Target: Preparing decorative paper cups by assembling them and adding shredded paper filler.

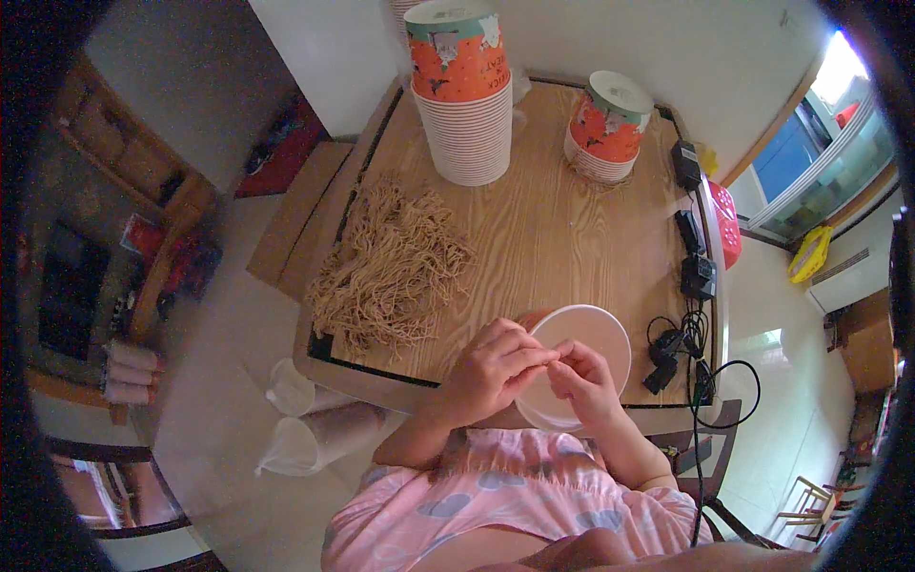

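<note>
Paper-looking cup (603,334), white rim, orange outside, sits at the table's near edge, mouth up and close to the body; probably there to keep it under both hands. Can't tell whether it's tilted.

Left hand (500,367) and right hand (583,383) meet over the mouth, fingers curled, thumbs and fingertips pinched nearly together. Anything between them is too small to make out.

Tan cord pile (391,272) lies on the left, near the left hand: loose heap, thin twisted strands, kinked and frayed-looking, matte. Likely put there for easy reach.

Tall stack (467,124) at the back: nested cups upside down, white rims making a ribbed column, printed orange and green on top. Nesting presumably saves space. Short stack (610,129) to its right, also inverted, tan strands around its base.

Table (543,229): wood-grain top, dark edging. Black adapters (699,276) and looped cables (701,348) sit along the right edge, apart from the cord.
</note>
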`<action>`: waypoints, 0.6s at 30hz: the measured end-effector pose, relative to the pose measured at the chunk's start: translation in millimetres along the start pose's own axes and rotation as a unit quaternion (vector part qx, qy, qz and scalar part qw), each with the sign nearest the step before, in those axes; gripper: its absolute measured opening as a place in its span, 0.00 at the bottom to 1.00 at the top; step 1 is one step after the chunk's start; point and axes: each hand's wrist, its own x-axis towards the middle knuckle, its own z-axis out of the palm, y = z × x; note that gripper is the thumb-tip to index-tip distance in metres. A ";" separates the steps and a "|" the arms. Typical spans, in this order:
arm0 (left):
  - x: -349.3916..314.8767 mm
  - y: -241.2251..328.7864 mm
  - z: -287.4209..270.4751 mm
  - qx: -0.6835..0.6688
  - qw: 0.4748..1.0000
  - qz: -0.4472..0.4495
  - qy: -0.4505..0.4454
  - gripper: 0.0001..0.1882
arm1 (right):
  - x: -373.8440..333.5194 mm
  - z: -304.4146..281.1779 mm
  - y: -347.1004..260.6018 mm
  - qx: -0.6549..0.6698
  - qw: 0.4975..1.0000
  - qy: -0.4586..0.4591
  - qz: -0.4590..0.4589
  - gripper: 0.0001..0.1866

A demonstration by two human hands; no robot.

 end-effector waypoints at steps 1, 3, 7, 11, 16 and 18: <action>-0.2 -0.3 -0.3 -0.005 1.000 -0.007 -0.001 0.17 | -0.2 -0.2 -1.2 -0.012 1.000 0.000 -0.004 0.05; -0.7 0.1 -0.1 -0.011 1.000 -0.014 -0.001 0.17 | -1.3 2.4 -3.2 -0.024 1.000 0.000 -0.007 0.04; -1.3 1.3 1.9 -0.012 0.999 -0.037 0.003 0.15 | -2.3 7.0 -2.1 -0.089 0.992 0.045 -0.083 0.04; -2.3 -2.0 3.3 -0.035 0.999 -0.034 0.011 0.12 | -1.6 5.0 -1.0 -0.106 0.989 0.044 -0.093 0.03; -4.1 -4.7 3.9 -0.043 0.998 -0.032 0.018 0.10 | -1.7 3.3 3.8 -0.136 0.985 0.043 -0.096 0.03; -4.5 -4.6 4.3 -0.036 0.999 -0.030 0.020 0.09 | -2.0 4.5 4.6 -0.143 0.984 0.046 -0.094 0.03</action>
